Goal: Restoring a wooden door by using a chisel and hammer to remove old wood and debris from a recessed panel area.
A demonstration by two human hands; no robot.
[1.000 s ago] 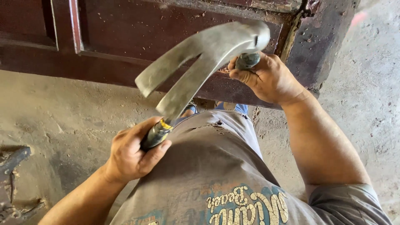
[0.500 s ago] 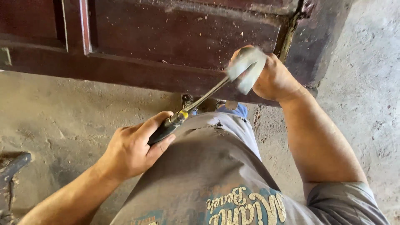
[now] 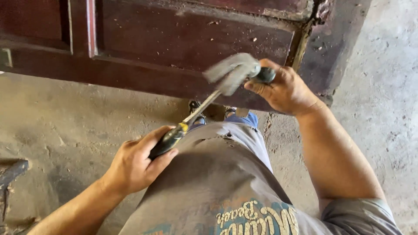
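Concrete floor [image 3: 65, 117], grey and dusty, filling the lower left and the right edge of the view. Above it, dark red wooden door [image 3: 174, 48] lying across the top, panelled, flecked with sawdust, a chewed-up corner at upper right. Grey shirt [image 3: 217, 182] bulging up the middle of the frame, pale lettering at the bottom edge; blue trouser cuffs and dark shoes [image 3: 197, 114] peeking out just beyond the belly, close against the door's lower edge. Rusty dark metal scrap [image 3: 11, 174] at far left on the floor, well apart from the action. Now the hands: right hand [image 3: 285, 89] up near the door's damaged corner, fingers wrapped tight round a dark rounded handle [image 3: 265, 75], knuckles toward the camera. Just beside it, claw hammer head [image 3: 230, 72], grey steel, smeared with motion blur, hanging in front of the door panel; whether touching the wood, cannot tell. Left hand [image 3: 137, 163] lower down, against the shirt, fingers and thumb clamped round a black grip with a yellow collar [image 3: 172, 137]. From that grip, slim bright metal shaft [image 3: 202, 104] running up and to the right, its far end meeting the blurred hammer head between the two hands.
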